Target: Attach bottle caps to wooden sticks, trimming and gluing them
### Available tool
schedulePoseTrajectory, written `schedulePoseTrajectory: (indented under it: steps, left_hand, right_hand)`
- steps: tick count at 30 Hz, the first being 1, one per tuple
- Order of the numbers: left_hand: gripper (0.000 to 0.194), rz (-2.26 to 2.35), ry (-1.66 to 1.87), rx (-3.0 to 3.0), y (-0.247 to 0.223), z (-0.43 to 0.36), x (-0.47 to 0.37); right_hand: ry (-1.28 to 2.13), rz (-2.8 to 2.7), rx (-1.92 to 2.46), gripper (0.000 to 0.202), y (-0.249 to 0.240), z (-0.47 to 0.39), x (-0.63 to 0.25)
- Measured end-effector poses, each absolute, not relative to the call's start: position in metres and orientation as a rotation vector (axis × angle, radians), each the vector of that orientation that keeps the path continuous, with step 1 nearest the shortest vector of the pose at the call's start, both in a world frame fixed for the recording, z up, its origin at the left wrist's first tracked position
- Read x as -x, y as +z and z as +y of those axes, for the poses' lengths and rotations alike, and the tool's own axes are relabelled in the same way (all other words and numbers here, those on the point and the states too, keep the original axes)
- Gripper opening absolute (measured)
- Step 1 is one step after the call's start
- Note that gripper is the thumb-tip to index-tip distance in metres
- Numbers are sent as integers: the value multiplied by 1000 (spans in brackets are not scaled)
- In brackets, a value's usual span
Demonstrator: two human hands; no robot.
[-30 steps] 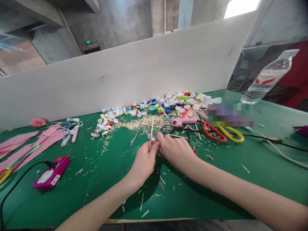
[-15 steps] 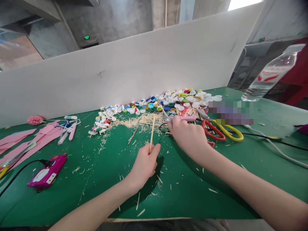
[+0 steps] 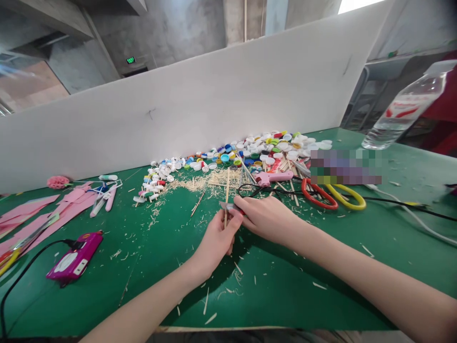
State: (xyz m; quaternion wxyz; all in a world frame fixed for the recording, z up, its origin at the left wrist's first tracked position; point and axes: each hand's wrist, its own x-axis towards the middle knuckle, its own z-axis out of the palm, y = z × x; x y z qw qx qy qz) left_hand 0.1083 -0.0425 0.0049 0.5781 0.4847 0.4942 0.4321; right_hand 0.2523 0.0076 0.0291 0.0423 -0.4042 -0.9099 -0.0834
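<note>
My left hand (image 3: 218,238) is closed round the lower part of a thin wooden stick (image 3: 227,183), which points away from me. In my closed right hand (image 3: 267,216) is a small knife (image 3: 230,206); a bit of red shows by the fingers, the rest of its handle is hidden. Its blade lies across the stick just above my left thumb, and both hands are close together. Beyond them is a heap of pale wood shavings (image 3: 200,181). A pink glue gun (image 3: 273,177) lies past my right hand, its black cord beside it.
Many coloured bottle caps (image 3: 250,152) lie along the white board (image 3: 178,109). Red-handled scissors (image 3: 319,194) and a yellow-handled pair (image 3: 346,197) lie at right, near a water bottle (image 3: 409,107). Pink paper (image 3: 76,200) and a magenta power socket (image 3: 74,257) are at left.
My right hand has come down and back toward me from beside the glue gun, bringing the knife blade onto the stick. My left hand keeps its hold, nearly in place.
</note>
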Motion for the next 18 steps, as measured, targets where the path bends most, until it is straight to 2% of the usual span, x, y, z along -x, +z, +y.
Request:
schedulePoseTrajectory:
  steps: [10,18]
  left_hand:
    - [33,1330,1121,-1372,-1,-38,-103]
    - [40,1403,1076,-1387,2,-39,-100]
  right_hand:
    - [-344,-2712,1514,21,27,-8,-236]
    - [-449,-2560,1663,23,25,-18,-222]
